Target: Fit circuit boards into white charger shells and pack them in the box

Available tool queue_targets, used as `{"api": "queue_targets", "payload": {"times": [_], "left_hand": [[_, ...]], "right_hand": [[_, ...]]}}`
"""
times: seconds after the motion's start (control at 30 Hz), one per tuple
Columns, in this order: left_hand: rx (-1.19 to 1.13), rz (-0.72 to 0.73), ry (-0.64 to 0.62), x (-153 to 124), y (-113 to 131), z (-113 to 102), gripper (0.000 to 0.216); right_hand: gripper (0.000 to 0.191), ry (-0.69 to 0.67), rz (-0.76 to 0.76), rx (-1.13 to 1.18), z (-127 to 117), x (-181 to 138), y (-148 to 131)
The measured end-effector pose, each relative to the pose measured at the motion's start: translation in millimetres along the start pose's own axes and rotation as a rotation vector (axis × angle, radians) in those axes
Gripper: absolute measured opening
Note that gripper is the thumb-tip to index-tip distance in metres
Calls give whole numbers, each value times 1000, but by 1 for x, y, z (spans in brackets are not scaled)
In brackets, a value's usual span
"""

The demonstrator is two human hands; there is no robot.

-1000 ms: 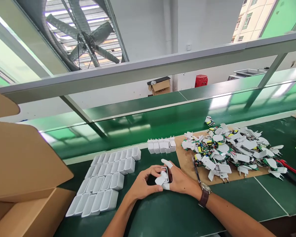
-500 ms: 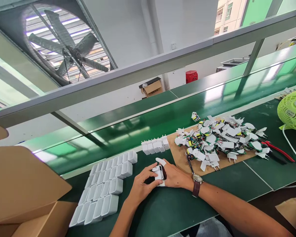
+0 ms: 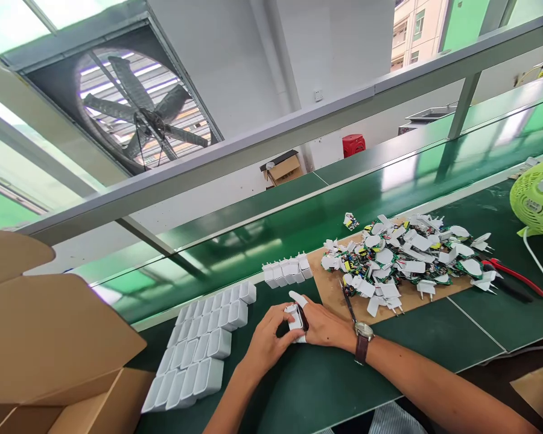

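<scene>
We find the left hand and right hand jointly gripping one white casing, with white adapters lined up near the worktop's far edge.

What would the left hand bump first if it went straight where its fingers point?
The white case the left hand touches; then probably the right hand, though depth is unclear.

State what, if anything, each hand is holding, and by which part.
A small white casing. The left hand holds its left side with fingers and thumb; the right hand cups its right side. Exact contact is partly hidden.
</scene>
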State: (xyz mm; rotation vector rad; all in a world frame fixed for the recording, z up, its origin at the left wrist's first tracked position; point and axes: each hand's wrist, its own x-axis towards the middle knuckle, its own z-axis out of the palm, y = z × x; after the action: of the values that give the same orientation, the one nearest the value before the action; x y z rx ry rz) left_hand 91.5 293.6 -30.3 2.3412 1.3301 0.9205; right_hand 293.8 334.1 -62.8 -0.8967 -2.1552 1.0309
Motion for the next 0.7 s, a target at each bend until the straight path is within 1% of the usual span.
{"api": "queue_targets", "payload": {"times": [0.07, 0.13, 0.2, 0.33, 0.43, 0.5, 0.57, 0.7], "left_hand": [[-5, 12, -87, 0, 2, -6, 21], [11, 18, -124, 1, 0, -15, 16], [51, -29, -115, 7, -6, -29, 11], [170, -263, -26, 33, -32, -64, 16], [210, -313, -18, 58, -54, -84, 13], [218, -330, -46, 73, -67, -88, 11], [208, -350, -90, 85, -78, -86, 10], [142, -371, -177, 98, -94, -82, 15]], "right_hand": [[103, 0, -19, -2, 2, 0, 2], [104, -6, -39, -16, 2, -1, 3], [105, -39, -24, -55, 1, -2, 2], [100, -123, 34, -130, -5, -3, -7], [95, -135, 24, -173, -7, -3, -10], [93, -121, 4, -197, -7, -3, -10], [89, -114, -18, -226, -7, -3, -9], [87, -158, 4, -302, -9, -3, -11]]}}
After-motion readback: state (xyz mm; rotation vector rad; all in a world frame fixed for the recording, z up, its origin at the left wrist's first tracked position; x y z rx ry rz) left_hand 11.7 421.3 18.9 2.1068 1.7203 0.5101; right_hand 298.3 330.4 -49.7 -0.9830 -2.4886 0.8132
